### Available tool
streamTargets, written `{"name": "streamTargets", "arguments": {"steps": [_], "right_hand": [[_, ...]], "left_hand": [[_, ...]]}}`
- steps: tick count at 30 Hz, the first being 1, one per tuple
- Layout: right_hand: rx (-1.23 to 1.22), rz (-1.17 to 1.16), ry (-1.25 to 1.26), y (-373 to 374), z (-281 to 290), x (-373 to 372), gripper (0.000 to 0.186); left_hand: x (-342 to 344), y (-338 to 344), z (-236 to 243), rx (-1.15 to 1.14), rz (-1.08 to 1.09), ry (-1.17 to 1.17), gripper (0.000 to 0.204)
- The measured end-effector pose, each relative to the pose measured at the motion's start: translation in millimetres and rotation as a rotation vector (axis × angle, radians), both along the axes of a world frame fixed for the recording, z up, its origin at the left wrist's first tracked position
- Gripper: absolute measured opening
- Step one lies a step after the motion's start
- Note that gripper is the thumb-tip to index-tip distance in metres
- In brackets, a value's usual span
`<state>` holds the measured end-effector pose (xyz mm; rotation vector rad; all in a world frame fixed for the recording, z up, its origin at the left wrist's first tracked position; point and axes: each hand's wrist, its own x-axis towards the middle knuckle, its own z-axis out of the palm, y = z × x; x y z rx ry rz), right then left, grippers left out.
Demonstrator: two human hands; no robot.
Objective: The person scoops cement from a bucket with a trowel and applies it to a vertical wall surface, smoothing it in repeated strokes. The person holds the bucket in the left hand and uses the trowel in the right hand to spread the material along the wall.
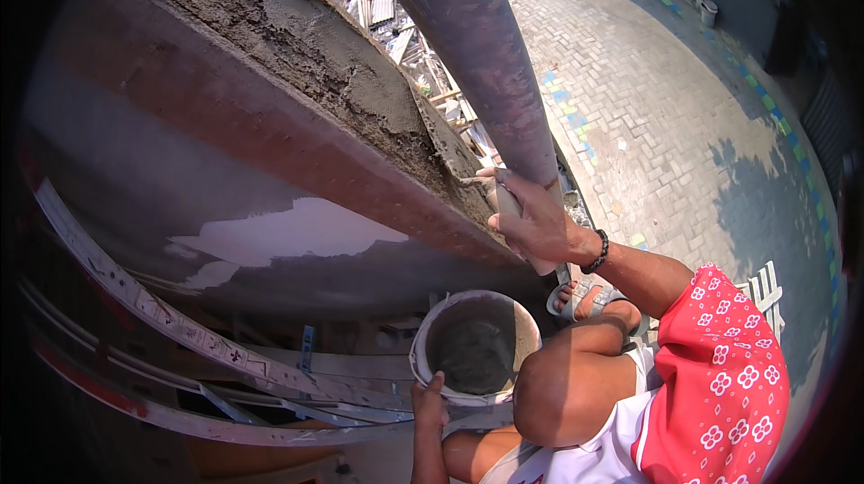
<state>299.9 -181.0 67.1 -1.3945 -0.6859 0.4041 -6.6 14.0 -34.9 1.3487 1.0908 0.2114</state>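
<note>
**A:** What are the hands on?

**B:** The right hand point(533, 219) grips a trowel point(504, 201), fingers curled tight around the handle. The blade tip presses into a ridge of wet grey mortar point(333, 70) along the top edge of a reddish-brown wall point(225, 115). The trowel sits just left of a thick rusty pipe point(486, 52) that rises out of the top of the picture. A dark beaded bracelet point(598, 253) circles that wrist.

**A:** And the left hand?

**B:** The left hand point(429, 405) holds the near rim of a pale bucket point(423, 345), thumb hooked over the edge; I cannot tell how the other fingers lie. The bucket sits low in the middle, below the wall, with grey mortar inside.

**A:** What lies around them?

**B:** A bare knee point(558, 389) just right of the bucket, a red sleeve with white flowers point(720, 376), and a foot in a grey sandal point(589, 297). On the right, sunlit paving bricks point(657, 106). On the left, curved pale strips point(180, 327) under the wall.
</note>
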Motion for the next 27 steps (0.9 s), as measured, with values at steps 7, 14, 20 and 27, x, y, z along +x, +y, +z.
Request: {"name": "streamTargets", "arguments": {"steps": [7, 14, 20, 27], "right_hand": [[-0.11, 0.118, -0.443, -27.9, 8.4, -29.5, 0.064], [-0.023, -0.059, -0.628, -28.8, 13.2, -34.8, 0.058], [-0.062, -0.297, -0.683, 5.5, 39.2, 3.5, 0.063], [-0.461, -0.067, -0.253, -1.2, -38.7, -10.2, 0.059]], "left_hand": [[-4.7, 5.5, -6.9, -0.007, -0.023, -0.012, 0.038], [-4.0, 11.4, -10.8, -0.019, -0.001, 0.059, 0.039], [3.1, 2.4, -1.8, -0.062, 0.04, 0.004, 0.038], [-5.2, -1.5, -6.9, -0.028, 0.02, -0.037, 0.038]]}}
